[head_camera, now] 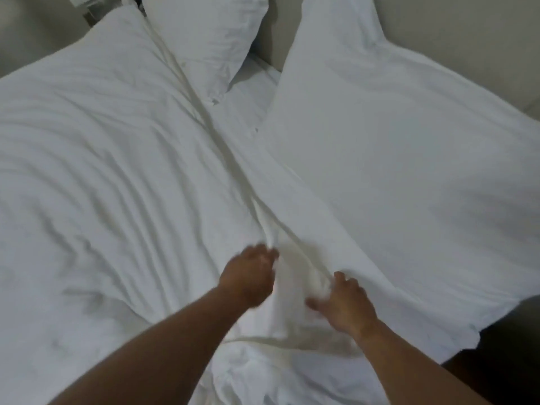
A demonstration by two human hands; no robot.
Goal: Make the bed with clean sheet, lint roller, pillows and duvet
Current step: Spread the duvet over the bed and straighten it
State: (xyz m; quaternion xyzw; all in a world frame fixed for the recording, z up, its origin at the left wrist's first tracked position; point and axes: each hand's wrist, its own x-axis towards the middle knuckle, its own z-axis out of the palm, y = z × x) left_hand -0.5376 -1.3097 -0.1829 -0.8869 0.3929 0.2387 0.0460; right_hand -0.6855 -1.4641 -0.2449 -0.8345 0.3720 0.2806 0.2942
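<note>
Looking down the bed, we find our left hand point(248, 276) and right hand point(344, 305) on a bunched ridge of the rumpled white cotton duvet point(96, 176) near the bed's near edge. Left fingers curl loosely at the fold; whether they pinch it, we cannot tell. Right fingers are spread flat on cloth. A plump white pillow point(204, 33) stands at the head edge; a larger white pillow point(394, 147) lies toward the right edge, bare sheet point(248, 106) between them.
</note>
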